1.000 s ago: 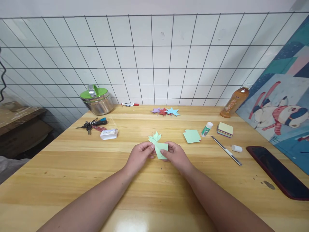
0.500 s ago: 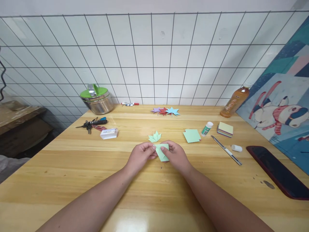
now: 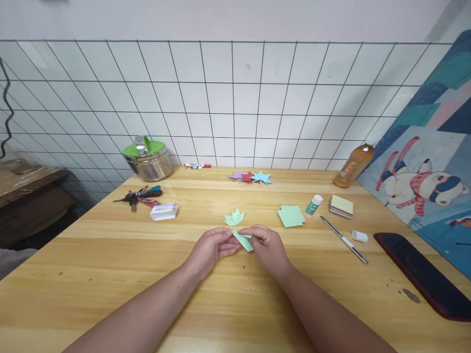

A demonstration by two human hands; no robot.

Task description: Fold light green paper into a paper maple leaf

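Note:
A small piece of light green folded paper (image 3: 243, 242) is held between my two hands, just above the wooden table. My left hand (image 3: 215, 246) grips its left edge, thumb on top and fingers beneath. On its right side, my right hand (image 3: 268, 246) pinches the paper with thumb and index finger; part of the paper is hidden there. Just beyond the hands lies a green folded paper leaf piece (image 3: 234, 217) with pointed tips. To the right is a stack of green paper squares (image 3: 291, 216), beside an uncapped glue stick (image 3: 314, 206).
At the back lie purple, red and blue paper leaves (image 3: 250, 178) and markers (image 3: 197, 165). Left: a steel pot (image 3: 152, 165), keys (image 3: 137, 196), a white box (image 3: 164, 212). Right: a bottle (image 3: 353, 166), sticky notes (image 3: 341, 206), a utility knife (image 3: 344, 239), a white cap (image 3: 359, 236), a phone (image 3: 423, 274).
The green paper in my hands has gone from lying flat to the camera to a tilted, narrower shape. My right fingers have shifted to its upper edge. The view has tipped slightly upward.

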